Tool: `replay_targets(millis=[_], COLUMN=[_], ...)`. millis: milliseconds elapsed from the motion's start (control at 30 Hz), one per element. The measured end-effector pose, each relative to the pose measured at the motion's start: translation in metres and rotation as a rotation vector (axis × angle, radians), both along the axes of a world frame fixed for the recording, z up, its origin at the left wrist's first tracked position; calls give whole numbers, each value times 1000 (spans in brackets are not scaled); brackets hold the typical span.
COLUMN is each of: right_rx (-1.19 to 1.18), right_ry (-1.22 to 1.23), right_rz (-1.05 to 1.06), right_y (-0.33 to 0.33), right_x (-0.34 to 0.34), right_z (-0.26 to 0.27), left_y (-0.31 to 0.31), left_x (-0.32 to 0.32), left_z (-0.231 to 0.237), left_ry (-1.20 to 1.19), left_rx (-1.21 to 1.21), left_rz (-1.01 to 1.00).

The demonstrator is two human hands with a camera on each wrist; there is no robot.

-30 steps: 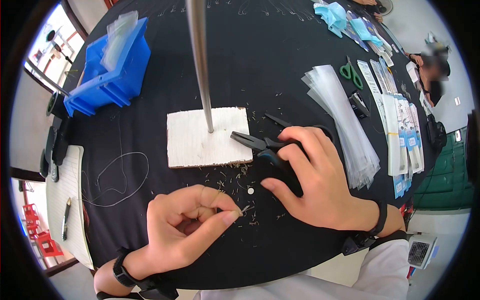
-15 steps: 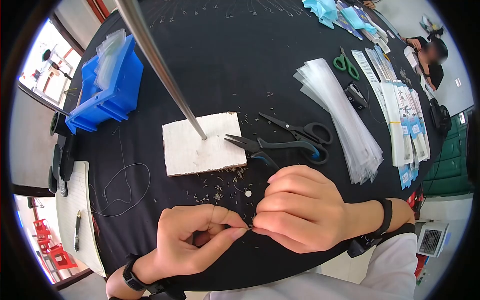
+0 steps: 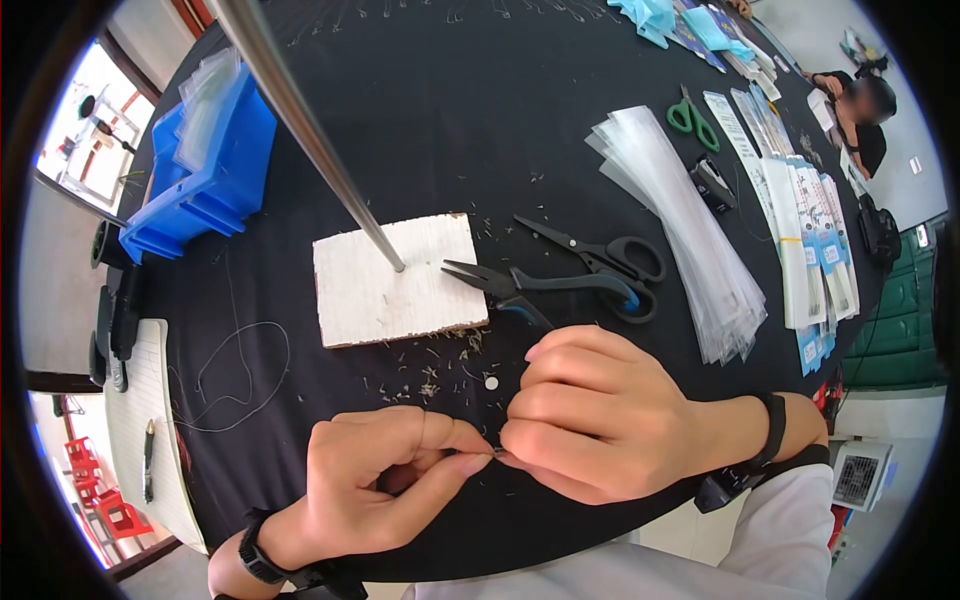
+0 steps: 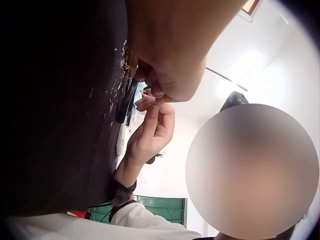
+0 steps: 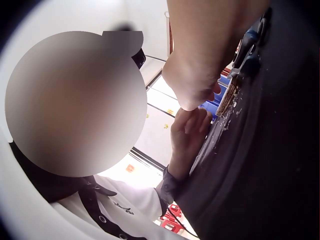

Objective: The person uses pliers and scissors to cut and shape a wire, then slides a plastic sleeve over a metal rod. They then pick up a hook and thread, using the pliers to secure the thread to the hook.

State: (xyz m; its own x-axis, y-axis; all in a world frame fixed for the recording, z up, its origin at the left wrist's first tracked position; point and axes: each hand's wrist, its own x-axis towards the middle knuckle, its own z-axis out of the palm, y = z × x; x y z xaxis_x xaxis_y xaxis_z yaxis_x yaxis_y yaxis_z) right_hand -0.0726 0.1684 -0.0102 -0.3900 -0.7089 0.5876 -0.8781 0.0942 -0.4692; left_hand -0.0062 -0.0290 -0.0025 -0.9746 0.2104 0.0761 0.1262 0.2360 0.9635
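Note:
My left hand (image 3: 385,475) pinches a small thin wire piece (image 3: 497,453) between thumb and forefinger in the head view; most of it is hidden by fingertips. Meeting it from the right, my right hand (image 3: 600,425) has its fingers curled and grips the other end of the piece with thumb and forefinger. Just beyond the right hand lie black-and-blue pliers (image 3: 500,283), their tips on a white board (image 3: 370,310). Black scissors (image 3: 590,250) lie behind the pliers. In the left wrist view, the right hand (image 4: 152,130) faces the left fingers.
A metal rod (image 3: 310,140) rises from the board. Wire clippings (image 3: 430,380) and a small white disc (image 3: 491,383) lie in front. At left are a blue bin (image 3: 215,185), a wire loop (image 3: 285,350) and a notebook (image 3: 130,400). Plastic sleeves (image 3: 690,250) and green scissors (image 3: 690,120) are at right.
My right hand has let go of the pliers, leaving them on the table, and come down-left to the left fingertips. Over the last half second both hands stay nearly still.

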Motion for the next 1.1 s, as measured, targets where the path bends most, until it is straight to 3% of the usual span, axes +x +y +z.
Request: replay_targets(millis=[267,667,1100], right_rx=[-46,60,81], right_ry=[-4,-328,-462], right_rz=[60,188,103], right_y=[0,7,6], right_x=[0,-1,4], right_z=[-3,-6,-3], left_y=[1,3,3], left_x=[-2,-7,-5], left_z=[8,4,2], left_ry=[25,179,210], left_rx=[-78,-251,-258], left_rz=[-28,-69,-5])
